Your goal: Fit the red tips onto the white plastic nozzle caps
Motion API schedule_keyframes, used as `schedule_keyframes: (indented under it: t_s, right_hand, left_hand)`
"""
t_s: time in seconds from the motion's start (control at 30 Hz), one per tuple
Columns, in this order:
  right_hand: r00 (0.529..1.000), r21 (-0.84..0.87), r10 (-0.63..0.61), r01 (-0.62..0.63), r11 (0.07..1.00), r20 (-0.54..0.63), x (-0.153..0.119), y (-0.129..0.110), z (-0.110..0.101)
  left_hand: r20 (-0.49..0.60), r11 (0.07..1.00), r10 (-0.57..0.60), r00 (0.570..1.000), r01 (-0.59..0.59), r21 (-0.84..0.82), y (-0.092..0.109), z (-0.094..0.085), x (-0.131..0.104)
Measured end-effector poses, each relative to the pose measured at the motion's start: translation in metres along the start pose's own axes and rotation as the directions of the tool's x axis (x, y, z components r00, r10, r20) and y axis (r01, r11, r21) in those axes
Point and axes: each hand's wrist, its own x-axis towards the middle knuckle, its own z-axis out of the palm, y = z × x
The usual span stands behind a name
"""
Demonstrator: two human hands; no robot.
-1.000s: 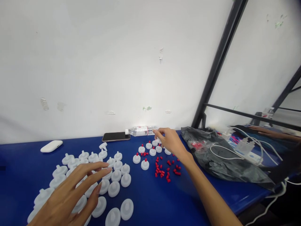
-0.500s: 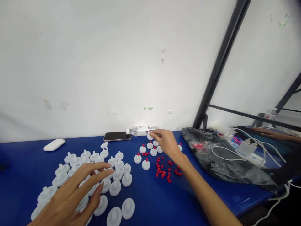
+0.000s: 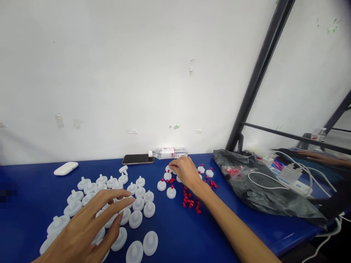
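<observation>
My left hand [image 3: 94, 223] hovers over a cluster of white nozzle caps [image 3: 135, 219], its fingers apart and nothing held in them. Each of these caps is a round disc with a short spout. At the back, my right hand [image 3: 188, 173] pinches a white nozzle cap [image 3: 168, 169]; the fingers cover its top. Around that hand stand several white caps with red tips [image 3: 171, 192], some partly hidden behind it. Small red tips [image 3: 190, 202] lie loose on the blue table [image 3: 175, 233], in front of and below my right wrist.
A clear water bottle [image 3: 167, 153] lies along the wall beside a dark phone [image 3: 138, 159]. A white case [image 3: 66, 168] is at the back left. To the right, a grey plastic bag [image 3: 263, 197] spreads under white cables and a power strip [image 3: 294, 184]. A dark metal frame [image 3: 256, 84] rises there.
My right hand has moved slightly left and toward me, with its fingertips still pinched at a cap. My left hand has barely moved. The view has shifted slightly.
</observation>
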Motion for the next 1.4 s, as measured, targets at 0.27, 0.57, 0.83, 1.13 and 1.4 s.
schedule_keyframes:
  t_s: [0.27,0.57,0.83,1.13,1.4]
  right_hand:
    - [1.0,0.138,-0.021,0.021,0.99,-0.001,-0.01,-0.014,-0.033]
    - [0.939,0.371,-0.184,0.067,0.926,0.29,-0.024,-0.02,-0.049]
    - [0.95,0.383,-0.165,0.053,0.922,0.264,-0.023,-0.025,-0.05]
    - [0.959,0.423,-0.175,0.068,0.904,0.221,-0.025,-0.03,-0.057]
    - [0.886,0.513,-0.409,0.251,0.821,0.22,-0.038,-0.07,-0.035]
  left_hand:
    - [0.015,1.0,0.008,1.0,-0.008,-0.009,-0.001,-0.001,0.0]
    - [0.029,0.995,0.092,0.995,-0.094,0.041,-0.001,-0.007,0.006]
    - [0.041,0.987,0.148,0.988,-0.151,0.057,-0.004,-0.01,0.008]
    - [0.083,0.994,0.108,0.991,-0.105,-0.036,0.006,-0.007,0.012]
    - [0.068,0.997,0.06,0.996,-0.056,-0.053,0.012,-0.007,0.014]
